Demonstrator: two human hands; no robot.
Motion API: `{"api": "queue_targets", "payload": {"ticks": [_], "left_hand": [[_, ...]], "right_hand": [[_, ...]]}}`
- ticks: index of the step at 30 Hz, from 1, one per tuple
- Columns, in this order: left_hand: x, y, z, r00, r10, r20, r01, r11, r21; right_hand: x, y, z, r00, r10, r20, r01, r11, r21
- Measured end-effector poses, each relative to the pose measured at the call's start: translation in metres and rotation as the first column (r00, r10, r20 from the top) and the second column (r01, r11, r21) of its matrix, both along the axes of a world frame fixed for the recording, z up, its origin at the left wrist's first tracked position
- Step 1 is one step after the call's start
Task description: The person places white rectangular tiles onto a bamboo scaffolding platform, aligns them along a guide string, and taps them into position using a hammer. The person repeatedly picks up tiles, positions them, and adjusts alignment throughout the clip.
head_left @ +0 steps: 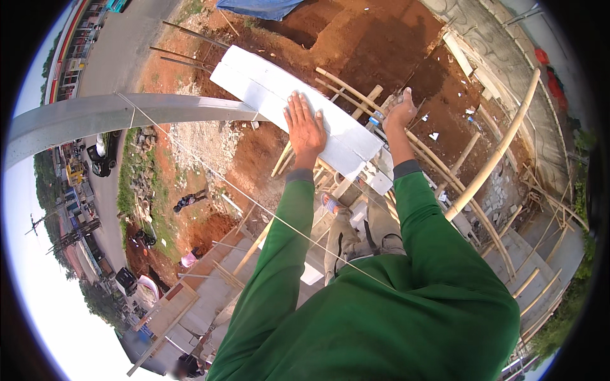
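Note:
My left hand [306, 130] lies flat on the top of a white block wall [260, 79], fingers stretched out. The wall's pale blocks run from the upper left toward my legs, with a joint line along their top. To the right of the wall, my right hand [400, 113] is raised over the bamboo poles, its fingers curled closed. Whatever it may hold is too small or hidden to make out. A thin string [210, 170] slants across the view, passing in front of my left sleeve.
A grey metal beam [165, 109] reaches in from the left to the wall. Bamboo scaffold poles [502, 149] cross at the right and below me. Far down lie red soil [356, 32], rubble and a road [121, 44]. A person [190, 200] is on the ground at left.

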State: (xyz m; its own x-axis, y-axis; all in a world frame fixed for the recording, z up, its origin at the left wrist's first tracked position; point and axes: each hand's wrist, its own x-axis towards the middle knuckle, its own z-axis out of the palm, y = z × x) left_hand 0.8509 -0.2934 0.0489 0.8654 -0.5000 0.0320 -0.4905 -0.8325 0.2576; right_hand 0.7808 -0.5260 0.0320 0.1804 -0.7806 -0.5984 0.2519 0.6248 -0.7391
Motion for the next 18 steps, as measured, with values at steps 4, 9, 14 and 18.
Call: {"api": "queue_targets", "payload": {"ticks": [4,9,14,18], "left_hand": [[-0.001,0.001,0.003,1.0,0.018,0.018,-0.017,1.0,-0.003],[-0.001,0.004,0.002,0.999,0.033,0.005,-0.032,0.995,-0.099],[-0.002,0.007,0.002,0.999,0.051,-0.007,-0.051,0.991,-0.121],[0.0,0.008,0.001,0.997,0.059,0.044,-0.055,0.994,-0.094]], "right_hand": [[0.058,0.059,0.081,0.789,0.456,0.411,-0.221,0.835,-0.504],[0.066,0.112,0.039,0.824,0.565,-0.04,-0.385,0.506,-0.772],[0.06,0.126,-0.01,0.825,0.541,-0.164,-0.428,0.406,-0.807],[0.107,0.143,0.056,0.672,0.7,0.242,-0.549,0.69,-0.471]]}}
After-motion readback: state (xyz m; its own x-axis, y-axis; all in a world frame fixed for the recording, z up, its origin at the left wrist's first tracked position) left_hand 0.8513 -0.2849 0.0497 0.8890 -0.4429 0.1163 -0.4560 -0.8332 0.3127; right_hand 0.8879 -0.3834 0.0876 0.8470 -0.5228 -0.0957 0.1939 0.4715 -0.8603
